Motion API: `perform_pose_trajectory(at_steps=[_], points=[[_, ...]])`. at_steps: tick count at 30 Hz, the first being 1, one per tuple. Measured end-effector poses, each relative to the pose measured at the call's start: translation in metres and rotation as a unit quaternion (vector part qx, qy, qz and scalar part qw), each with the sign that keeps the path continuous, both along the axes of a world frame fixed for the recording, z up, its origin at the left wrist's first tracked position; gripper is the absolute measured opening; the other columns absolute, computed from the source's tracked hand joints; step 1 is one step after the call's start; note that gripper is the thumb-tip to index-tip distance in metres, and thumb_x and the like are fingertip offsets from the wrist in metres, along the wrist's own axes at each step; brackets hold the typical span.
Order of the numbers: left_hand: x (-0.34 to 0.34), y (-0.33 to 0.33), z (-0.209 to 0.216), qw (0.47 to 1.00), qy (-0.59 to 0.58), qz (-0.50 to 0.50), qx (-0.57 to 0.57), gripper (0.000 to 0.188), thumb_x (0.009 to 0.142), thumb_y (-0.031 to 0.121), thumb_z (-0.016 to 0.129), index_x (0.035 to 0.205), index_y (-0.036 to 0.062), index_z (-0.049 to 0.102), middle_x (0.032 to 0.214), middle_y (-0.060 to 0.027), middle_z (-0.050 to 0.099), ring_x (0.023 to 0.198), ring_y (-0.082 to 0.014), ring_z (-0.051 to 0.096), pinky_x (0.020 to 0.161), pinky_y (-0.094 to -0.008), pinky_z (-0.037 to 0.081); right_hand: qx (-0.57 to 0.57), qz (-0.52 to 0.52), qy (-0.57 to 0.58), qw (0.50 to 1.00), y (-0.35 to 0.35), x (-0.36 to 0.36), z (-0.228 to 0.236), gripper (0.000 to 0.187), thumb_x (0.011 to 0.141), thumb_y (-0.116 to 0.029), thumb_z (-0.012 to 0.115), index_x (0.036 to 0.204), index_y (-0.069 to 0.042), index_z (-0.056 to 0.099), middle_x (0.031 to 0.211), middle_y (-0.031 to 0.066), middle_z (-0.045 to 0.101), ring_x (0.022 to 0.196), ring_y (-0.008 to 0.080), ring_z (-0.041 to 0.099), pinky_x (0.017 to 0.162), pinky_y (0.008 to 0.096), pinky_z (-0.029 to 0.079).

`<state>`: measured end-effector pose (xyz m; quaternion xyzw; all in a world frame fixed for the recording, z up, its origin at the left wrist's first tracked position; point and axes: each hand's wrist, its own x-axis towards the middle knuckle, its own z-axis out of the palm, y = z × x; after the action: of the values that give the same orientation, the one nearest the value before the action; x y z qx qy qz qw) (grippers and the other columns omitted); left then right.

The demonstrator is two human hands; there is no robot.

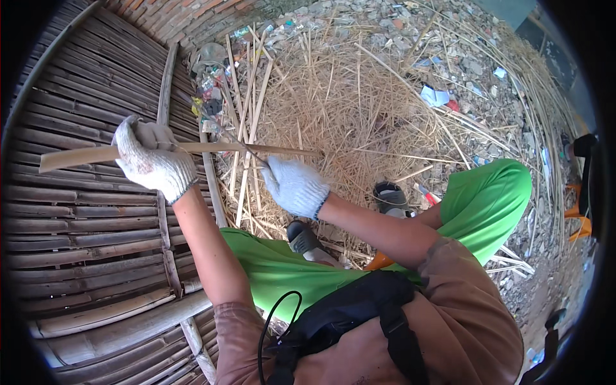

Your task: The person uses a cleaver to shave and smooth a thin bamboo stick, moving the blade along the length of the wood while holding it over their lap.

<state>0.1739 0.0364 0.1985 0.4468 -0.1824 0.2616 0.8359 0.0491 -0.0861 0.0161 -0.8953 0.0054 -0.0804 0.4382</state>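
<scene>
- Bamboo strip [77, 156] spans from above the slats [83, 226] to over the shavings [346, 106].
- Left hand [153, 157], gloved, grips it.
- Right hand [296, 187], gloved, closes around a dark tool [256, 158] crossing it.

Slatted bamboo panel [90, 208]: left of frame. Brick wall [183, 22]: upper left. Straw heap [359, 109]: upper centre, on rubble ground [465, 67]. Strip [218, 147]: left of centre, in left hand [154, 157]; right hand [295, 186] near centre.
</scene>
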Motion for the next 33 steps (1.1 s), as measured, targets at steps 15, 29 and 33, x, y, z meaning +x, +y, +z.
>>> perform_pose_trajectory(at_steps=[15,29,33], points=[[-0.009,0.078,-0.033,0.978,0.056,0.197,-0.036,0.014,0.094,0.013,0.065,0.086,0.0018,0.062,0.057,0.0027,0.031,0.044,-0.0096,0.028,0.043,-0.0277,0.025,0.013,0.036,0.171,0.985,0.044,0.013,-0.031,0.035,0.110,-0.031,0.046,0.108,0.002,0.061,0.081,0.0257,0.070,0.076,0.0459,0.071,0.073,0.0579,0.058],[-0.001,0.105,-0.044,0.952,0.084,0.285,-0.077,0.012,0.090,0.008,0.065,0.081,0.0034,0.059,0.060,-0.0006,0.037,0.045,-0.0130,0.030,0.045,-0.0316,0.024,-0.033,0.037,0.147,0.988,0.060,0.020,-0.040,0.032,0.104,-0.027,0.054,0.104,0.000,0.070,0.088,0.0263,0.074,0.081,0.0435,0.075,0.074,0.0573,0.060],[-0.007,0.102,-0.046,0.957,0.090,0.271,-0.056,0.012,0.091,0.007,0.064,0.081,0.0024,0.059,0.060,-0.0009,0.037,0.045,-0.0133,0.030,0.045,-0.0319,0.024,-0.038,0.074,0.153,0.985,0.049,0.017,-0.041,0.031,0.105,-0.027,0.053,0.107,0.001,0.066,0.087,0.0231,0.074,0.076,0.0437,0.073,0.069,0.0564,0.060]])
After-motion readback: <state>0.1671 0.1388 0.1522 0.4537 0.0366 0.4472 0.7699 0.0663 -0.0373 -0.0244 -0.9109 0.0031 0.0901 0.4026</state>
